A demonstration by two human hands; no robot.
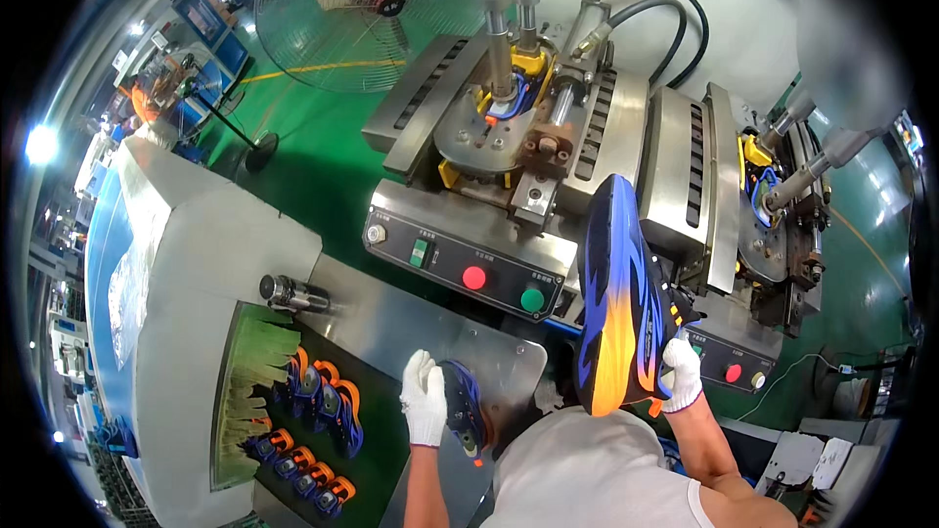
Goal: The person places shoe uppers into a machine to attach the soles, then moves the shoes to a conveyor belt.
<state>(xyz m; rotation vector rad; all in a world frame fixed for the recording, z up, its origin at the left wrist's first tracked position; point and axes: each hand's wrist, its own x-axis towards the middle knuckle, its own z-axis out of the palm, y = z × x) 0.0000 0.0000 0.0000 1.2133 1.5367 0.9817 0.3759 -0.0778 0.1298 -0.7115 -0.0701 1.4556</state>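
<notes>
My right hand [682, 372], in a white glove, is closed on a sneaker [626, 303] and holds it up in front of the machines. The sneaker's blue, black and orange sole side faces me, its toe pointing up and away. Lower left, my left hand [424, 398], also gloved in white, is over the metal table plate [489, 337] with its fingers extended and loosely bent. Right beside it lies a dark blue shoe upper [465, 406] with orange trim. I see nothing held in the left hand.
Two shoe-pressing machines [499, 142] [763, 205] stand ahead, with button panels [460, 259] in front. Shoe uppers [328, 401] lie in rows on a green belt [377, 479] by a bristle-curtained housing [186, 264]. A metal cylinder [293, 293] rests on the table; a fan [381, 5] stands behind.
</notes>
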